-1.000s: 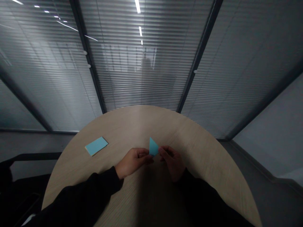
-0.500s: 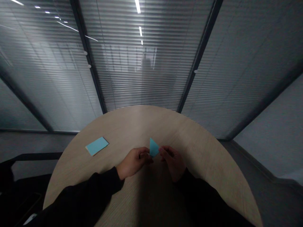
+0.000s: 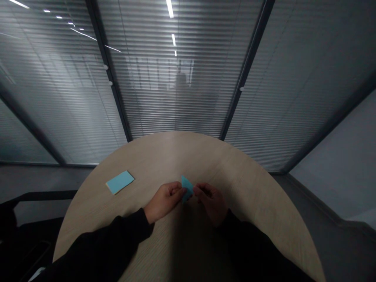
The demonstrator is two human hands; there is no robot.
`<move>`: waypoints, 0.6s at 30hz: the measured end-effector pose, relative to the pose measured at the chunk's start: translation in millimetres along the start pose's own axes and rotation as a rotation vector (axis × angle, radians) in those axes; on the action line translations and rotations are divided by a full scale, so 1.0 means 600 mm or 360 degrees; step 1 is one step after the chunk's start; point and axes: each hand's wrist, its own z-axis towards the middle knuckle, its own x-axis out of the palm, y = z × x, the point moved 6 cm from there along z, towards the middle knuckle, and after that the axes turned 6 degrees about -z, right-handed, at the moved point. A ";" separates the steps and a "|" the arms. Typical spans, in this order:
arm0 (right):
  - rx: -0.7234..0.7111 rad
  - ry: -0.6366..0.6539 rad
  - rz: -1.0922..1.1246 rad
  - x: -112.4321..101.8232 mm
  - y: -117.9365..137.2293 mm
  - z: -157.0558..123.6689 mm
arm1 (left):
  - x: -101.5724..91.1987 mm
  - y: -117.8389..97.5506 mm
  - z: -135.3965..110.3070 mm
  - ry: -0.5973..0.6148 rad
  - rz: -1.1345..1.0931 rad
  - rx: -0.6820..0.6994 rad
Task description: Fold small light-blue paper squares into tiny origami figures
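A small folded piece of blue paper [image 3: 186, 187], pointed at the top, is held up between my two hands over the table. My left hand [image 3: 166, 199] pinches its left side between thumb and fingers. On the other side, the fingertips of my right hand [image 3: 212, 200] are closed on the paper's right corner. The fingers partly hide its lower part. To the left, a pad of blue sticky notes [image 3: 120, 182] lies flat on the round wooden table [image 3: 235, 168].
Glass partitions with blinds [image 3: 176, 105] stand just past the table's far edge. A black chair [image 3: 35, 235] is at the left, beside the table. A pale wall [image 3: 346, 176] rises at the right.
The folded paper has shifted slightly left and turned, its tip now lower. My left thumb has closed onto the paper's left side, while my right hand keeps hold of the right corner.
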 end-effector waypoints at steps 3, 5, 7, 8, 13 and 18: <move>-0.0028 0.0029 -0.0030 0.002 0.001 -0.001 | -0.008 0.002 0.001 -0.0083 -0.0036 0.0015; -0.0044 0.0043 -0.0043 0.003 0.000 0.000 | -0.011 0.004 0.001 -0.0118 -0.0085 -0.0001; -0.0059 0.0048 -0.0062 0.004 -0.001 0.001 | -0.011 0.005 0.000 -0.0134 -0.0109 -0.0026; -0.0068 0.0048 -0.0074 0.004 -0.002 0.001 | -0.012 0.005 -0.001 -0.0144 -0.0110 -0.0028; -0.0063 0.0063 -0.0097 0.005 -0.004 0.001 | -0.015 -0.005 -0.002 -0.0263 -0.0329 0.0047; -0.0060 0.0119 -0.0078 0.009 -0.002 -0.001 | -0.021 -0.009 -0.002 -0.0381 -0.0406 0.0048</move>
